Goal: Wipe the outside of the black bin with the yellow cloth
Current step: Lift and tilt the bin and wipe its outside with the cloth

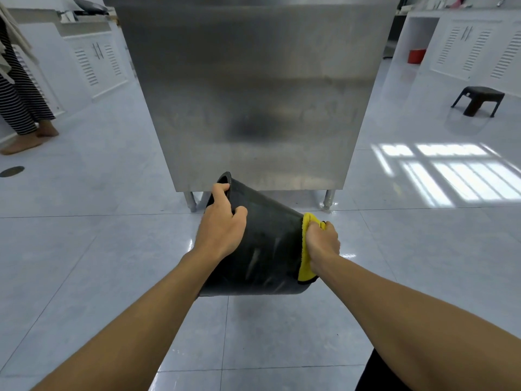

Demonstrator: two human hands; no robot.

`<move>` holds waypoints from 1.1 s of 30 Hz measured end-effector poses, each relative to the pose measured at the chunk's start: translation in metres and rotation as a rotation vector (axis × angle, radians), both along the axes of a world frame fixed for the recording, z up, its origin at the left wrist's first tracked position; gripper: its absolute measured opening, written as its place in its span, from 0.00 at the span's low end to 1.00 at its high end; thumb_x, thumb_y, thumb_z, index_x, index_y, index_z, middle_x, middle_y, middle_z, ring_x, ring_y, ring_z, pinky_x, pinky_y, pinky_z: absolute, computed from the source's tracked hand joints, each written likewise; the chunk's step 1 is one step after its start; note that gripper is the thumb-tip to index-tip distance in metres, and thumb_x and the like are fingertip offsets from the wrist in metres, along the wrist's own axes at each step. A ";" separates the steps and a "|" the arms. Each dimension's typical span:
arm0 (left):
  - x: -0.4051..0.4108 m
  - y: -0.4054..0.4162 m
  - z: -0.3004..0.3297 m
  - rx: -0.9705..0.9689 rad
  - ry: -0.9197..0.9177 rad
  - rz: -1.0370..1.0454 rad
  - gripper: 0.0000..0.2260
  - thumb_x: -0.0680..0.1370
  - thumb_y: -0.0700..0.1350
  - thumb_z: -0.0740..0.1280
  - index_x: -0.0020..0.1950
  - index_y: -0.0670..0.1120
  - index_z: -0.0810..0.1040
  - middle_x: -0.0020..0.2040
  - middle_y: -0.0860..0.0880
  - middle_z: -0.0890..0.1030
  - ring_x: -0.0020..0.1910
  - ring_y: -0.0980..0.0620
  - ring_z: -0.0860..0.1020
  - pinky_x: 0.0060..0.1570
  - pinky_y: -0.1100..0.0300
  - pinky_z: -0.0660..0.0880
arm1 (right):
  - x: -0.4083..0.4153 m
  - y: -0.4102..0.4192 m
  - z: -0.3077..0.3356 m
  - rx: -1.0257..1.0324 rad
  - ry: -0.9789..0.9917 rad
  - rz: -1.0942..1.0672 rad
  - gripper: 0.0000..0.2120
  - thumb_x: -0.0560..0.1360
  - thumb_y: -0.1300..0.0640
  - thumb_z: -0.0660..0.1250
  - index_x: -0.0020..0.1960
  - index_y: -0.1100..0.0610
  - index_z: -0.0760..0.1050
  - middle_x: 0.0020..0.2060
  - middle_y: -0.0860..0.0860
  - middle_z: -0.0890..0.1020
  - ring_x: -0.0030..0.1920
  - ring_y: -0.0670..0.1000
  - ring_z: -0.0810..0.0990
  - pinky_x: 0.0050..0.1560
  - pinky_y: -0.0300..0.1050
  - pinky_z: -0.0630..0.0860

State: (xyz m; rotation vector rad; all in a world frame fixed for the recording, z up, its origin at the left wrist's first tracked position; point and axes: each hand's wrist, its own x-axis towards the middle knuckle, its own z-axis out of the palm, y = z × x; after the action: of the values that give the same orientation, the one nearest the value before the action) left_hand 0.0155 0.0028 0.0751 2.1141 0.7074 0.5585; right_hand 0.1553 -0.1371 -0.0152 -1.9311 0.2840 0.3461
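The black bin [267, 244] is tipped on its side above the tiled floor, its open rim at the upper left and its base toward the right. My left hand [222, 221] grips that rim, fingers curled over the edge. My right hand [321, 242] presses the bunched yellow cloth [304, 266] against the bin's base end on the right. Part of the cloth is hidden under my fingers.
A tall stainless steel cabinet [253, 94] on short legs stands directly behind the bin. A person in striped trousers [19, 94] stands barefoot at the far left. A dark low stool [479, 100] and a red bucket [416, 55] are at the right. White louvred cabinets line both walls.
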 end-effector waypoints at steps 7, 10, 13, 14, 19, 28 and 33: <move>0.001 0.000 -0.003 0.356 0.133 0.098 0.26 0.83 0.48 0.63 0.81 0.50 0.62 0.65 0.46 0.79 0.60 0.44 0.79 0.55 0.48 0.78 | -0.001 0.000 -0.001 -0.014 0.001 -0.029 0.30 0.80 0.42 0.55 0.80 0.48 0.60 0.74 0.55 0.71 0.70 0.63 0.72 0.69 0.66 0.70; -0.001 0.001 -0.006 0.345 0.179 0.112 0.27 0.84 0.48 0.62 0.82 0.52 0.59 0.67 0.47 0.78 0.61 0.43 0.79 0.56 0.47 0.77 | -0.002 0.000 0.000 -0.043 -0.009 -0.035 0.29 0.80 0.44 0.55 0.81 0.48 0.59 0.74 0.55 0.70 0.70 0.63 0.72 0.70 0.66 0.70; 0.004 0.003 -0.012 0.215 0.122 0.070 0.27 0.84 0.45 0.61 0.82 0.51 0.57 0.70 0.46 0.75 0.65 0.44 0.77 0.62 0.49 0.75 | -0.003 0.001 0.003 -0.092 -0.041 -0.028 0.28 0.82 0.45 0.55 0.81 0.49 0.59 0.76 0.56 0.68 0.73 0.63 0.69 0.72 0.63 0.67; 0.005 0.002 -0.012 0.147 0.096 0.049 0.27 0.84 0.44 0.61 0.82 0.50 0.56 0.73 0.46 0.73 0.68 0.44 0.74 0.65 0.49 0.73 | -0.004 0.002 0.004 -0.117 -0.071 -0.016 0.28 0.83 0.46 0.55 0.81 0.50 0.59 0.76 0.57 0.67 0.74 0.63 0.68 0.73 0.62 0.66; 0.008 0.003 -0.010 -0.141 -0.075 0.085 0.23 0.83 0.39 0.61 0.78 0.48 0.64 0.68 0.46 0.77 0.62 0.41 0.79 0.59 0.47 0.80 | -0.014 0.005 0.011 -0.220 -0.222 0.097 0.25 0.85 0.51 0.53 0.81 0.55 0.59 0.78 0.59 0.64 0.78 0.62 0.60 0.75 0.59 0.60; 0.008 -0.008 -0.007 -0.158 -0.214 0.254 0.11 0.79 0.46 0.69 0.61 0.45 0.80 0.54 0.50 0.84 0.52 0.51 0.82 0.58 0.49 0.80 | -0.084 0.034 0.021 -0.080 -0.502 0.383 0.24 0.86 0.52 0.53 0.81 0.51 0.59 0.75 0.55 0.65 0.74 0.56 0.63 0.70 0.48 0.61; 0.004 -0.009 -0.006 -0.137 -0.172 0.236 0.09 0.78 0.47 0.70 0.56 0.46 0.84 0.46 0.53 0.86 0.47 0.53 0.84 0.54 0.50 0.81 | -0.146 0.045 0.022 0.178 -0.630 0.562 0.26 0.86 0.48 0.55 0.82 0.44 0.54 0.72 0.45 0.66 0.68 0.44 0.69 0.69 0.43 0.72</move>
State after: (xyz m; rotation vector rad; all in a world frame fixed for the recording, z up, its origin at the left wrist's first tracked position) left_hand 0.0193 -0.0067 0.0694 1.8432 0.8763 0.7868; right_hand 0.0097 -0.0918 0.0064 -1.8123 -0.6894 0.1021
